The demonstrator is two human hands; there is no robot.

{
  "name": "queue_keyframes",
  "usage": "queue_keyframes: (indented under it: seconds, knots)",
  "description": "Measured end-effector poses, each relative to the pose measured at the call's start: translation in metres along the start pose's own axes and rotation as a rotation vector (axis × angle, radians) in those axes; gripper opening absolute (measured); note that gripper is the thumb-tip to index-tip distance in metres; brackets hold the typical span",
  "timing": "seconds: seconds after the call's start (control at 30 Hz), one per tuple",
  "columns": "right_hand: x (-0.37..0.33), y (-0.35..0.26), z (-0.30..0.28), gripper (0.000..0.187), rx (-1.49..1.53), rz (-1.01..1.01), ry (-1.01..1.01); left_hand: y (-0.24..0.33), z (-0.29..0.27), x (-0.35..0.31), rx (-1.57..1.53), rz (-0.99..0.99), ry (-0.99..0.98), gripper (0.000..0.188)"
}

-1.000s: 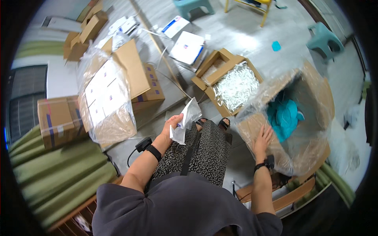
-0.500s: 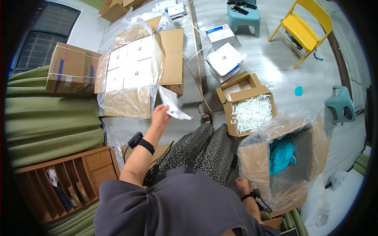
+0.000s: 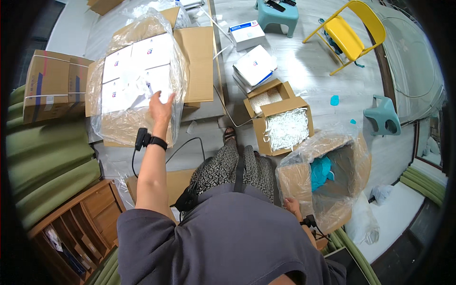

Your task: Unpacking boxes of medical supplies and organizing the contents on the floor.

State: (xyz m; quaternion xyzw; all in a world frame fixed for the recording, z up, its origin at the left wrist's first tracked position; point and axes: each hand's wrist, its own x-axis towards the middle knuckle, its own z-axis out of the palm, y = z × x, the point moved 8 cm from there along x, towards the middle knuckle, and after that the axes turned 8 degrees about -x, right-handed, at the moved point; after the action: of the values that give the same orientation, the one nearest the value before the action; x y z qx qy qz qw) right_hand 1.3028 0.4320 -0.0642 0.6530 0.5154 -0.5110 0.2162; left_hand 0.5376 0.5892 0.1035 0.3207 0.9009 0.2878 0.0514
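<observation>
My left hand (image 3: 161, 107) is over the near right part of a large plastic-lined carton (image 3: 126, 124), its thumb and fingers spread apart. Just beyond the fingertips, a crumpled, blurred white packet (image 3: 137, 94) lies over the white boxes (image 3: 151, 51) that fill the carton. At the right, my right hand (image 3: 291, 205) is at the near left side of another plastic-lined cardboard box (image 3: 293, 183), its fingers curled against that edge. Inside this box is a turquoise bundle (image 3: 320, 172). What exactly the right fingers pinch, cardboard or film, is partly hidden.
A carton of white paper strips (image 3: 287, 129) stands ahead of me, with white boxes (image 3: 254, 65) behind it. A teal stool (image 3: 278, 16), a yellow chair (image 3: 347, 38) and a toppled teal stool (image 3: 382, 115) stand farther off. A dark cable (image 3: 202, 145) crosses the floor.
My left hand has moved forward and left from beside the carton to above its white boxes, and its fingers have opened off the white packet. The right hand stays at its box edge.
</observation>
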Motion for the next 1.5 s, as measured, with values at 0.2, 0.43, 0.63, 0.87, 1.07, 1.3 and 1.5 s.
queue_keyframes:
  seconds: [0.2,0.43,0.63,0.87,1.07,1.3,1.5]
  knots:
    - [-0.047,-0.064,-0.012,0.042,0.297,0.1,0.005,-0.007,0.071,-0.007,0.058,-0.302,-0.413,0.067]
    - [-0.055,-0.101,-0.017,0.026,0.409,0.107,0.028,0.007,0.068,0.003,0.201,-0.246,-0.351,0.057]
    - [-0.034,-0.137,-0.025,0.025,0.134,-0.017,-0.05,0.018,0.049,0.015,0.275,-0.165,-0.225,0.069]
    - [0.022,-0.135,-0.02,0.024,0.25,-0.144,0.109,0.003,0.071,0.02,0.313,-0.241,-0.322,0.077]
    - [0.051,-0.136,-0.011,0.024,0.332,-0.195,0.15,-0.002,0.081,0.024,0.415,-0.264,-0.35,0.081]
    - [0.08,-0.13,-0.002,0.025,0.031,-0.331,0.093,-0.006,0.085,0.041,0.489,-0.234,-0.418,0.072]
    - [0.056,-0.207,-0.038,0.026,0.022,-0.127,-0.059,-0.039,0.095,0.047,0.425,-0.202,-0.381,0.042]
